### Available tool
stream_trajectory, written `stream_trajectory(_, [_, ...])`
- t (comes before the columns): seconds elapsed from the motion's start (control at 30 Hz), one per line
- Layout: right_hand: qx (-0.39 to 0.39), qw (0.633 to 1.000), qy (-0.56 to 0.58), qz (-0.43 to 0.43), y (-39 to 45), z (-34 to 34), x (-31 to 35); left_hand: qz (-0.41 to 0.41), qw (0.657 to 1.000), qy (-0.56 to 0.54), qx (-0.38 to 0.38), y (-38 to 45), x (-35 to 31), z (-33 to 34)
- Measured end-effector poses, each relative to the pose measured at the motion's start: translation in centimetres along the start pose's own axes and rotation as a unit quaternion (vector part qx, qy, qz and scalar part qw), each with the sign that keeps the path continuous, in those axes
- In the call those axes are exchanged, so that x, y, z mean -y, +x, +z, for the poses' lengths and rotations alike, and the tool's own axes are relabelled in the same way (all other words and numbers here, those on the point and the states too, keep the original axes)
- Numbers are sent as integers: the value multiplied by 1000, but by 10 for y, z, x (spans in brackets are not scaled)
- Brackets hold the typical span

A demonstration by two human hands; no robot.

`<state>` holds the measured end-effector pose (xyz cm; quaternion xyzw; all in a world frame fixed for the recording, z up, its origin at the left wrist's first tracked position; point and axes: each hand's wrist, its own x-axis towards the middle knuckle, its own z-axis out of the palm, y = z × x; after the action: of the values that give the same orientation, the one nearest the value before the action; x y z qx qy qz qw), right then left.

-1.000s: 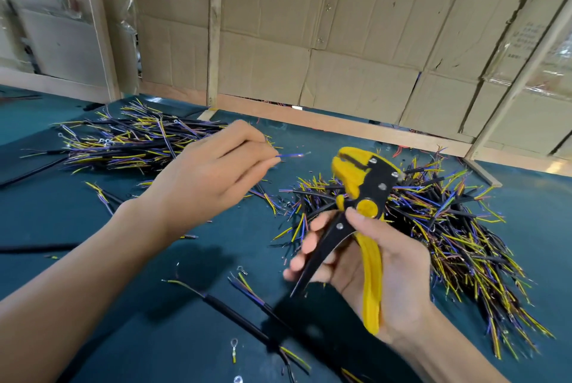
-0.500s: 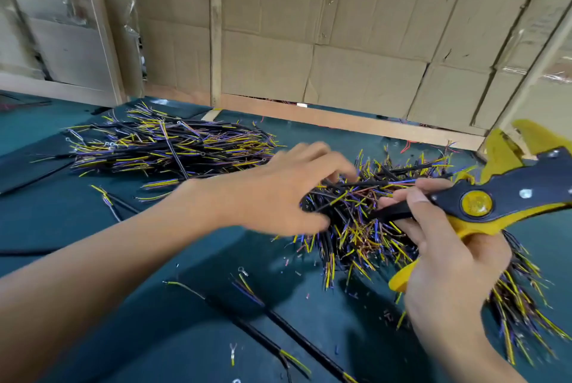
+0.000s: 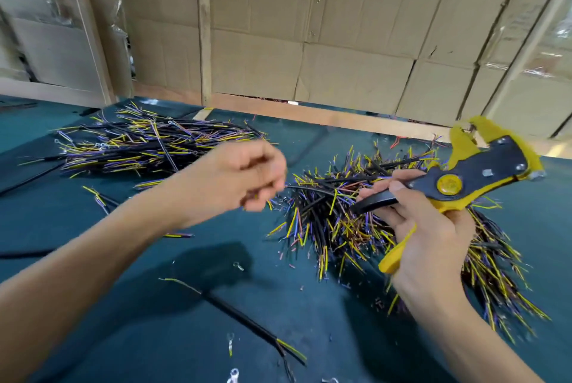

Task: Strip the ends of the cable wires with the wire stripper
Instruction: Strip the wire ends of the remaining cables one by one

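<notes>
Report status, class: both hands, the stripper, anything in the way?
Left hand pinching a black cable at the near pile. Right hand gripping the wire stripper, raised, no wire in it. Nothing blocking between them.

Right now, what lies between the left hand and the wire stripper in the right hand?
In the head view, the near pile of cut cables lies between the left hand and the wire stripper.
</notes>
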<state>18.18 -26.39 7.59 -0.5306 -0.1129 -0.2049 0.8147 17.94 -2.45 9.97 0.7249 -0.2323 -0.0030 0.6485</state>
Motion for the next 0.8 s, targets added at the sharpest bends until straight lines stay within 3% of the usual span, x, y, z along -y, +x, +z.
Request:
stream_trajectory(0.03, [22,1000,7,15,0,0,-1,-16,986,-158,-48,3,1,2])
stream_trajectory(0.1, [65,996,-2,58,-1,2,-5,-27,919,-382,-97,4,10,18])
stream_trajectory(0.13, [87,992,-15,85,-4,4,-7,-23,890,-442,-106,1,16,26])
stream_trajectory(0.2, [149,979,-24,135,-12,11,-10,-6,865,-487,-119,-6,24,38])
stream_trajectory(0.33, [234,957,-42,165,-31,20,-16,15,869,-469,-159,-11,22,43])
stream_trajectory(0.67, [185,975,57,109,-31,22,-13,30,911,-367,-186,-15,20,55])
stream_trajectory(0.8, [190,974,43,112,-28,20,-11,31,926,-314,-207,-16,25,57])
